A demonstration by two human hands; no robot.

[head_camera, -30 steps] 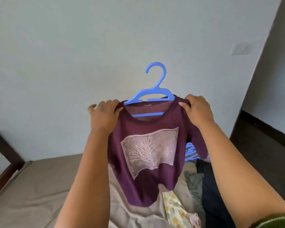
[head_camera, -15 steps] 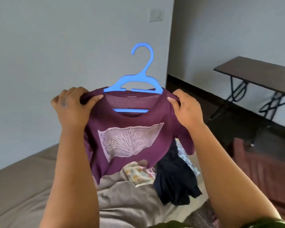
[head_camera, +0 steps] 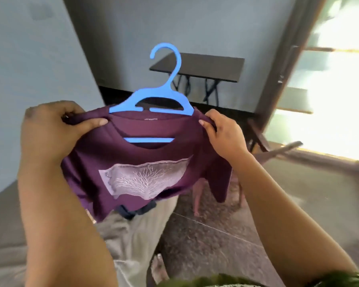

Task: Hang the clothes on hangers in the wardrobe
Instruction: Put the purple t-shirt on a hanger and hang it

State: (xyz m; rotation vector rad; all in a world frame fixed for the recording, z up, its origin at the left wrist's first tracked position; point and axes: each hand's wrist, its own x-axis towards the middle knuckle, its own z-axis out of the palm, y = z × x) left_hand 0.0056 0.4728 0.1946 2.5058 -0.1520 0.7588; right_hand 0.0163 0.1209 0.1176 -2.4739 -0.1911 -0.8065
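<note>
Shirt (head_camera: 145, 160) on hanger (head_camera: 153, 100), held up in both hands.
Left hand (head_camera: 50, 131) and right hand (head_camera: 224, 135) each pinch a shoulder (hook upright); a dark table (head_camera: 205, 67) stands behind.

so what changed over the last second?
The view swung right, away from the bed toward a dark table and a bright doorway. Left hand and right hand still grip the purple shirt at its shoulders, on the blue hanger. Nothing let go.

shirt (head_camera: 145, 162) on hanger (head_camera: 151, 100), table (head_camera: 197, 67) behind
</note>
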